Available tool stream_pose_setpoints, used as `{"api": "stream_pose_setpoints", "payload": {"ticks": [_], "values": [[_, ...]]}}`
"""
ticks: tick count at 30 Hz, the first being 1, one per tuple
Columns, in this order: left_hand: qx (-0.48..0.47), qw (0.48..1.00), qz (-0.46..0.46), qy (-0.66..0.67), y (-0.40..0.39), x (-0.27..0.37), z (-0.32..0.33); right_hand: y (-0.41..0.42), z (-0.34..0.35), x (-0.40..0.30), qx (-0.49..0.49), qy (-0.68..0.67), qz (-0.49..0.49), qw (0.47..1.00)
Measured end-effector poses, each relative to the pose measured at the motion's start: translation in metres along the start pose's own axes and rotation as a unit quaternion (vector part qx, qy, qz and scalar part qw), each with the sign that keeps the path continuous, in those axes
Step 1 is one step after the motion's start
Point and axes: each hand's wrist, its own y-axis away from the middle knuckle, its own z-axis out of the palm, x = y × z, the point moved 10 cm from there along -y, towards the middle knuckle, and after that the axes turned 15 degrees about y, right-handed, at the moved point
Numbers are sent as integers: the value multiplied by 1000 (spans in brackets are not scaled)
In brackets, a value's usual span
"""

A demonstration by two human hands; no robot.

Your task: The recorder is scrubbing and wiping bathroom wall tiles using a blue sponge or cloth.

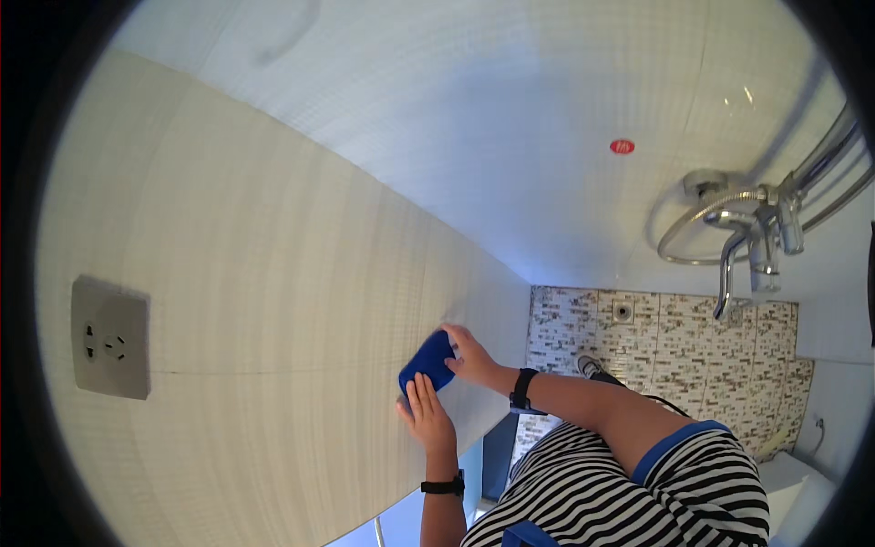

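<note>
A blue cloth or pad (427, 362) lies flat against the cream tiled wall (273, 273), low and a little left of the doorway edge. My left hand (431, 417) presses on its lower part with the fingers spread over it. At its upper right edge, my right hand (472, 355) grips the cloth between thumb and fingers. Both wrists carry black bands. The cloth hides the wall behind it, and its far side is out of sight.
A grey wall socket (111, 338) is at the far left. On the right wall are a chrome shower mixer (759, 232) with hose and a red round sticker (622, 146). The mosaic-patterned floor (683, 342) has a drain (623, 312). A white fixture (786, 485) stands at lower right.
</note>
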Motion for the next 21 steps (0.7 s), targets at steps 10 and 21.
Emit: {"api": "stream_pose_setpoints", "payload": {"ticks": [10,21], "values": [[59,996,-72,10,-12,8,-9,-37,-7,3,-68,77,-10,995],[92,959,-61,260,-88,43,-20,-89,-110,-96,-83,-2,-81,993]]}}
